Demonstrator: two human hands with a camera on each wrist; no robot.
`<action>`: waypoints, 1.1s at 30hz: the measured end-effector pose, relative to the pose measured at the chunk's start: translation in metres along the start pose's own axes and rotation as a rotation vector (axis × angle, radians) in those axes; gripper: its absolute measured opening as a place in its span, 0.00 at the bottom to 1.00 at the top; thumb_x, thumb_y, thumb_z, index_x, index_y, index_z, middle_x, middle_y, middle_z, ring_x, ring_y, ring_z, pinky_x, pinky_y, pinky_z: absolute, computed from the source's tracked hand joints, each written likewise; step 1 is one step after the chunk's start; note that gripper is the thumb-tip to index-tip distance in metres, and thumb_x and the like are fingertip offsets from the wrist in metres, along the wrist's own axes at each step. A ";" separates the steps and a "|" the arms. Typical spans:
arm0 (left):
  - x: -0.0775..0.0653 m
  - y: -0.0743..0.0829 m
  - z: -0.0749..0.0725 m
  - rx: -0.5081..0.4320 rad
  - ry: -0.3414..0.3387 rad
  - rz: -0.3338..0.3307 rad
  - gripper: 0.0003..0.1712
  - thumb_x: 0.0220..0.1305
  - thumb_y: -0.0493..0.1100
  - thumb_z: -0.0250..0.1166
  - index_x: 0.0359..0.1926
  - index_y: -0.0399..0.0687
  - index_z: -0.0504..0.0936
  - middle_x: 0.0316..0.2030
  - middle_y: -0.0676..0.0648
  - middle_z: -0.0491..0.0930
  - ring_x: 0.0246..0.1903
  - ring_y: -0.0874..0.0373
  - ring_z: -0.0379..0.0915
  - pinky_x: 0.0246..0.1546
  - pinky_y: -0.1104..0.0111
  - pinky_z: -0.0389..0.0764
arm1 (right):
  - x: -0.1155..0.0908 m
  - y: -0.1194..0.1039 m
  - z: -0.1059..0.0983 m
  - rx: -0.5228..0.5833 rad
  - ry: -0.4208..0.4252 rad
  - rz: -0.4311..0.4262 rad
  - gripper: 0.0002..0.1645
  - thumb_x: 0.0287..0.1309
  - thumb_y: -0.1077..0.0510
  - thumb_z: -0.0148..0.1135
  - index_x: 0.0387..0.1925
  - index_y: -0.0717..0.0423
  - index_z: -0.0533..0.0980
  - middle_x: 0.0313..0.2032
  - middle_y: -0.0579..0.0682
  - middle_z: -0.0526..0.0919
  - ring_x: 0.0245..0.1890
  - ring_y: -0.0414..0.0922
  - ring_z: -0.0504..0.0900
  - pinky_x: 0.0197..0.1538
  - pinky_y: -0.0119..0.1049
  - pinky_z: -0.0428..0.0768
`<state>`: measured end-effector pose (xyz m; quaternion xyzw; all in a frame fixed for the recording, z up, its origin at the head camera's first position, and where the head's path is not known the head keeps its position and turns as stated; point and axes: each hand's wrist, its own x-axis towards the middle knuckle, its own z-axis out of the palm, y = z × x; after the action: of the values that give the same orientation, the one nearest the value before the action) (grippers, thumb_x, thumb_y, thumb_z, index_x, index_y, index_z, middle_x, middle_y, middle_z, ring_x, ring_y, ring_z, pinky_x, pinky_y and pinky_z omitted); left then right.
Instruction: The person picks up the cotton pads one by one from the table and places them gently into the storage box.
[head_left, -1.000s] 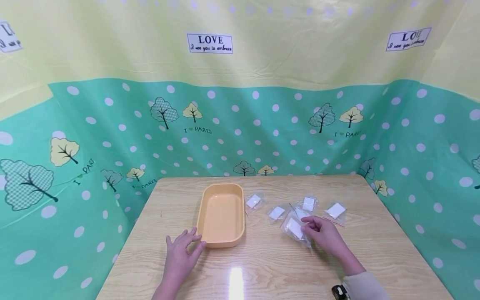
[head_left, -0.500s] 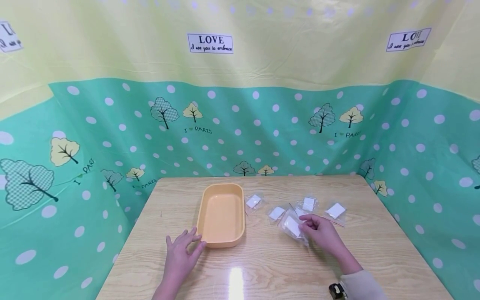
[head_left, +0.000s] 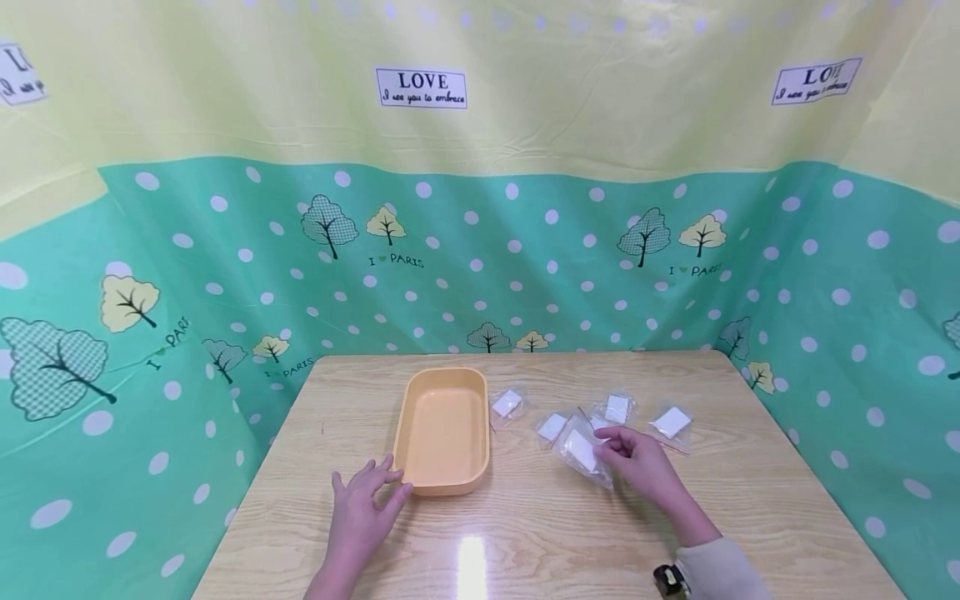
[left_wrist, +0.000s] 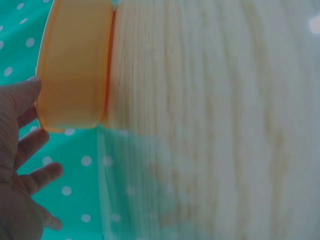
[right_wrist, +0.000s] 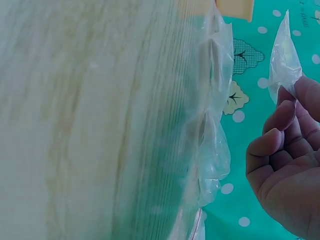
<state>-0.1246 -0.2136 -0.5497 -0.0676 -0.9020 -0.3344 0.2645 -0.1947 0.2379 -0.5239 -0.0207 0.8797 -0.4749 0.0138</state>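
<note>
My right hand point(head_left: 651, 475) pinches a clear zip-lock bag point(head_left: 581, 452) with a white rectangular piece inside, between thumb and forefinger. In the right wrist view the held plastic bag point(right_wrist: 285, 62) stands up from the fingertips, off the table, with the other fingers curled below. My left hand point(head_left: 362, 505) touches the near left corner of an orange plastic tray point(head_left: 442, 488), fingers spread. The left wrist view has the thumb at the rim of the tray point(left_wrist: 75, 65) and the remaining fingers apart. Inside the tray only its bare bottom shows.
Several similar bags lie on the wooden table point(head_left: 540, 533): one bag point(head_left: 508, 403) beside the tray, another bag point(head_left: 552, 426) left of the held one, one point(head_left: 617, 407) behind it and a bag point(head_left: 672, 422) at right. A green dotted curtain point(head_left: 450, 292) surrounds the table.
My right hand has shifted slightly to the left with the pinched bag, which overlaps the neighbouring bags less on its right. The left hand and the tray have not moved.
</note>
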 end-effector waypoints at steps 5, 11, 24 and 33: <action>-0.001 0.000 0.000 0.006 0.007 0.007 0.15 0.56 0.43 0.83 0.43 0.47 0.90 0.58 0.36 0.88 0.58 0.24 0.82 0.61 0.10 0.50 | 0.000 -0.002 0.001 0.026 -0.002 -0.009 0.19 0.69 0.56 0.72 0.58 0.56 0.84 0.40 0.50 0.88 0.38 0.40 0.83 0.38 0.28 0.83; -0.001 0.000 0.000 -0.001 0.003 -0.002 0.16 0.57 0.44 0.82 0.44 0.47 0.90 0.58 0.36 0.88 0.59 0.24 0.82 0.62 0.10 0.50 | 0.002 -0.004 0.003 0.045 -0.010 0.000 0.19 0.69 0.55 0.72 0.58 0.55 0.84 0.40 0.51 0.88 0.38 0.40 0.82 0.38 0.28 0.84; 0.001 0.004 0.000 0.013 -0.024 -0.048 0.16 0.59 0.49 0.81 0.44 0.47 0.90 0.60 0.38 0.87 0.62 0.26 0.81 0.64 0.11 0.48 | 0.004 -0.007 0.006 0.038 -0.013 -0.017 0.17 0.69 0.55 0.72 0.57 0.56 0.84 0.40 0.50 0.88 0.38 0.40 0.82 0.39 0.28 0.83; 0.001 0.004 0.000 0.018 -0.020 -0.048 0.16 0.58 0.47 0.82 0.44 0.46 0.90 0.59 0.37 0.87 0.61 0.26 0.81 0.64 0.11 0.49 | 0.005 -0.012 0.009 0.039 -0.023 -0.036 0.18 0.69 0.56 0.72 0.57 0.56 0.84 0.40 0.50 0.89 0.39 0.39 0.83 0.41 0.28 0.84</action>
<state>-0.1241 -0.2102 -0.5473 -0.0470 -0.9090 -0.3318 0.2478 -0.1988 0.2233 -0.5189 -0.0417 0.8695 -0.4918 0.0158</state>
